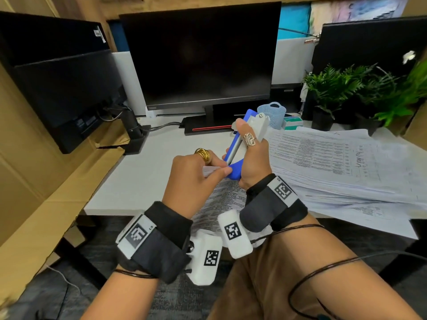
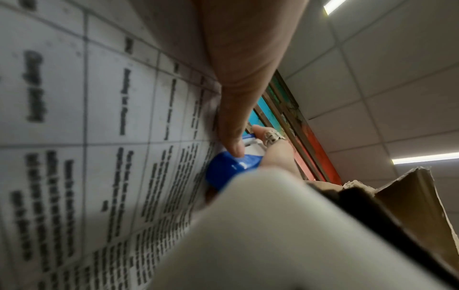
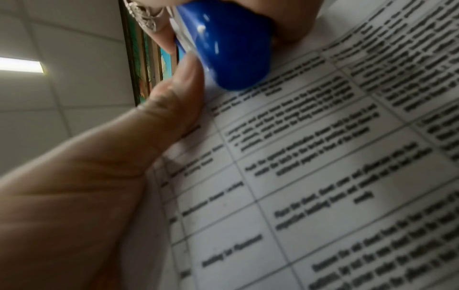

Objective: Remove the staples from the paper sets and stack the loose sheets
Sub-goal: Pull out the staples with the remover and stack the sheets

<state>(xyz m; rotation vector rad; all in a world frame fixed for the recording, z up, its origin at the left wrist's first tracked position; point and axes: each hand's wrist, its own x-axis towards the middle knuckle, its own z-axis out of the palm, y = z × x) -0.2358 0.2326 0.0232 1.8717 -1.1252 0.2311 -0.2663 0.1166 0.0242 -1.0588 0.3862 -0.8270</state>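
A printed paper set (image 1: 223, 199) is held up over the desk's front edge, and my left hand (image 1: 218, 168) pinches its top corner. The left thumb (image 2: 232, 121) lies flat on the page (image 2: 99, 137). My right hand (image 1: 245, 148) grips a blue and white staple tool (image 1: 238, 144), held tilted. Its rounded blue end (image 3: 236, 51) presses on the same corner of the paper set (image 3: 323, 176), right beside the left thumb (image 3: 178, 94). The staple itself is hidden. A wide pile of loose sheets (image 1: 335, 162) lies on the desk to the right.
A dark monitor (image 1: 201, 56) stands behind the hands and a second one (image 1: 62, 84) at the left. A blue mesh basket (image 1: 272, 113) and potted plants (image 1: 351, 93) sit at the back right. The bare white desk (image 1: 138, 181) runs left, with cardboard (image 1: 46, 204) beyond it.
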